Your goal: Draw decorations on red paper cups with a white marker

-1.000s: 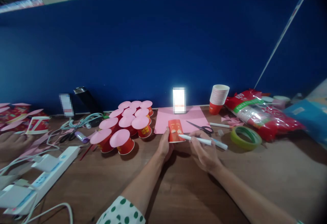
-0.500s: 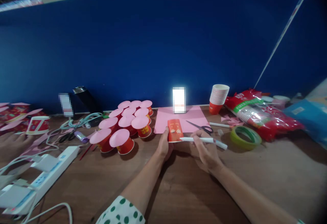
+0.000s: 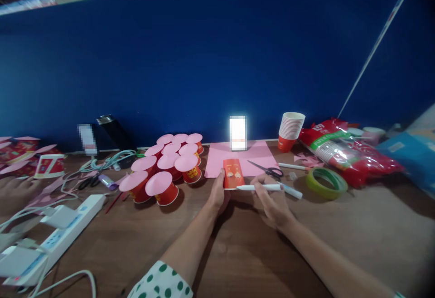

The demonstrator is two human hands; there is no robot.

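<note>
Sitting lower than before, the pen point(image 3: 248, 188) reaches the cup's rim point(image 3: 231, 189).

So the orange-red paper cup point(image 3: 233, 171) with pale-gold shapes sits at 5 o'clock from center, held wide end toward 6. The white marker point(image 3: 247, 188) lies nearly level, tip at 9 o'clock, right by that cup's edge, can't tell if touching.

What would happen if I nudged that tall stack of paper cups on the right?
The stack of paper cups would probably tip easily, as it stands tall and narrows towards its foot. It is likely light for its size, since it looks like plain paper. If toppled, it might slide apart, as it looks merely nested.
</note>
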